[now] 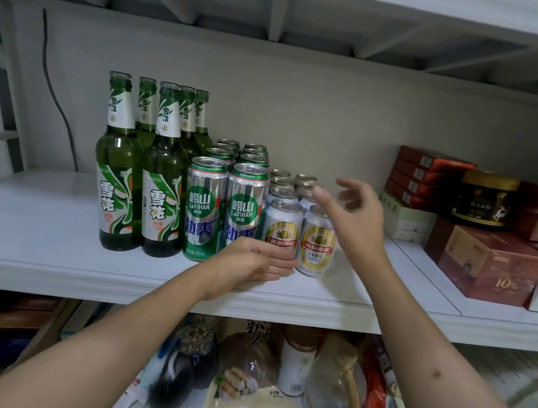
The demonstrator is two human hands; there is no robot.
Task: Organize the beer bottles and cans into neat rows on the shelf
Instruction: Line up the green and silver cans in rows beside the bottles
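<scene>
— What do we have on the white shelf (31, 239)?

— Three blocks standing side by side. On the left we see the green glass bottles (135, 164), upright, capped, with white-and-green labels and white neck bands, two at the front and more behind. Touching them on the right are the tall green-and-silver cans (223, 209), marked LAOSHAN, in two files running back toward the wall. Next come the short silver cans (298, 228) with gold-and-red emblems, also in two files.

— And our hands?

— Our left hand (252, 265) lies low at the shelf's front edge, fingers extended against the base of the front short can in the left file; we see no fingers curled around it. Our right hand (351, 222) hovers beside the right file of short cans, fingers spread and relaxed, blurred, holding nothing.

— What else is around?

— Red and brown boxes (483, 265) and a dark jar (484, 199) sit well apart on the right; bagged goods (249, 381) fill the shelf below.
</scene>
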